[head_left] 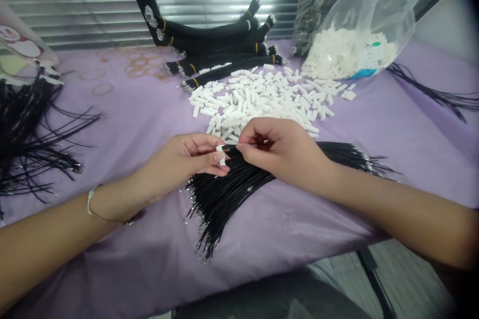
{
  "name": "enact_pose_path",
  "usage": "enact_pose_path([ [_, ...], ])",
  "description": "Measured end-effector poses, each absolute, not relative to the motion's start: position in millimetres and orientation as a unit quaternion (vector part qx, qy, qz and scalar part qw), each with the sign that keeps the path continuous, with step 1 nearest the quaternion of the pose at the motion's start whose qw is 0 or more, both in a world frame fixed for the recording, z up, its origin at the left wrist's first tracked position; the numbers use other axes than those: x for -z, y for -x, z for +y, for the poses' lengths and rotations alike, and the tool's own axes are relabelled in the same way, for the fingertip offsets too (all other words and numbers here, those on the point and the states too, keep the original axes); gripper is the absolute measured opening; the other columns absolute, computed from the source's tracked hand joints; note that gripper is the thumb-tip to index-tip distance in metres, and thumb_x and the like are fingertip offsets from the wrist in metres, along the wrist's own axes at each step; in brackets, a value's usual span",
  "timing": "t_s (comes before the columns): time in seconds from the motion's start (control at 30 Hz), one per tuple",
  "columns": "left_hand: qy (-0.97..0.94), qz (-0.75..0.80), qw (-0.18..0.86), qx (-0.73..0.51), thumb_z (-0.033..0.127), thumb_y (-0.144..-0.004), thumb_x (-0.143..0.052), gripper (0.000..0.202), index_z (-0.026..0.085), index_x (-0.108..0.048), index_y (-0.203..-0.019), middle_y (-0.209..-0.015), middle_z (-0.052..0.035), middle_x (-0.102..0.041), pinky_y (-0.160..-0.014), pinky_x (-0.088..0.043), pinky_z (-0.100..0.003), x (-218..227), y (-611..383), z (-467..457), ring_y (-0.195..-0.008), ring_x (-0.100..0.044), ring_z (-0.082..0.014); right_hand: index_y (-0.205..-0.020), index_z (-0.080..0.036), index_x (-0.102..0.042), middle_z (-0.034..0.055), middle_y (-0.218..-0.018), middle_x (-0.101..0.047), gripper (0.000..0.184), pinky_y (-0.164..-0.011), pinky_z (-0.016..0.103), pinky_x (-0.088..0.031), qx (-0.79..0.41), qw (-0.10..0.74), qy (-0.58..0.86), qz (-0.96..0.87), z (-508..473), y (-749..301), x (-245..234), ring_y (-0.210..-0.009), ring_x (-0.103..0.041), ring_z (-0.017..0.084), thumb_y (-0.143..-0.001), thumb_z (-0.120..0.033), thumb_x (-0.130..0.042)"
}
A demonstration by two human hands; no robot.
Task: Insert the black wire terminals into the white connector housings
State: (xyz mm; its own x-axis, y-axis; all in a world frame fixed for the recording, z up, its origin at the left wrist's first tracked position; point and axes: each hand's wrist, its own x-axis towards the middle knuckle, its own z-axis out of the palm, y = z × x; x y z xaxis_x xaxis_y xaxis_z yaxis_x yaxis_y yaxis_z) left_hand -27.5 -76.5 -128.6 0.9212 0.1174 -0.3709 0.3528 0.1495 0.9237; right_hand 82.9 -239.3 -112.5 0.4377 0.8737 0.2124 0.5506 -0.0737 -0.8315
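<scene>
Entry: we hold, in our left hand [187, 157], a white plastic connector [221, 155], pinched narrow; our right hand [279, 152], equally narrow, grips one black wire [252, 143] right beside it, short and steady. Under both hands, a black wire bundle [232, 194]; ahead, loose connectors [258, 99].

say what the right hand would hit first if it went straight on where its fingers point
The right hand would most likely meet the white plastic connector held in the left hand first, though depth is unclear.
</scene>
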Motion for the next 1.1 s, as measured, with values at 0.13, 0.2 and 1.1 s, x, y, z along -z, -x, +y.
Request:
enact_pose_path([
  [0.13,-0.646,0.181,0.738,0.075,0.020,-0.075,-0.068,0.015,0.016,-0.065,-0.089,-0.078,0.0010,-0.066,-0.070,-0.057,-0.018,132,28,-75,-0.072,-0.067,-0.0105,-0.067,-0.013,-0.057,-0.0032,-0.059,-0.054,0.005,-0.053,0.019,-0.034,-0.155,0.427,0.736,-0.502,-236,-88,117,-0.055,-0.046,0.006,-0.071,-0.012,-0.054],
  [0.2,-0.643,0.177,0.741,0.074,0.020,-0.075,-0.068,0.015,0.017,-0.066,-0.090,-0.078,0.0014,-0.066,-0.071,-0.057,-0.018,133,28,-75,-0.072,-0.067,-0.0103,-0.065,-0.013,-0.058,-0.0034,-0.058,-0.054,0.006,-0.052,0.019,-0.034,-0.153,0.422,0.741,-0.499,-236,-88,118,-0.054,-0.046,0.006,-0.070,-0.012,-0.054],
  [1.1,-0.659,0.168,0.731,0.059,0.017,-0.075,-0.069,0.016,0.017,-0.072,-0.091,-0.071,0.0010,-0.069,-0.062,-0.058,-0.016,132,25,-79,-0.064,-0.066,-0.0091,-0.074,-0.011,-0.058,-0.0005,-0.066,-0.054,0.007,-0.058,0.020,-0.037,-0.060,0.362,0.729,-0.577,-231,-88,127,-0.060,-0.047,0.008,-0.078,-0.011,-0.053],
])
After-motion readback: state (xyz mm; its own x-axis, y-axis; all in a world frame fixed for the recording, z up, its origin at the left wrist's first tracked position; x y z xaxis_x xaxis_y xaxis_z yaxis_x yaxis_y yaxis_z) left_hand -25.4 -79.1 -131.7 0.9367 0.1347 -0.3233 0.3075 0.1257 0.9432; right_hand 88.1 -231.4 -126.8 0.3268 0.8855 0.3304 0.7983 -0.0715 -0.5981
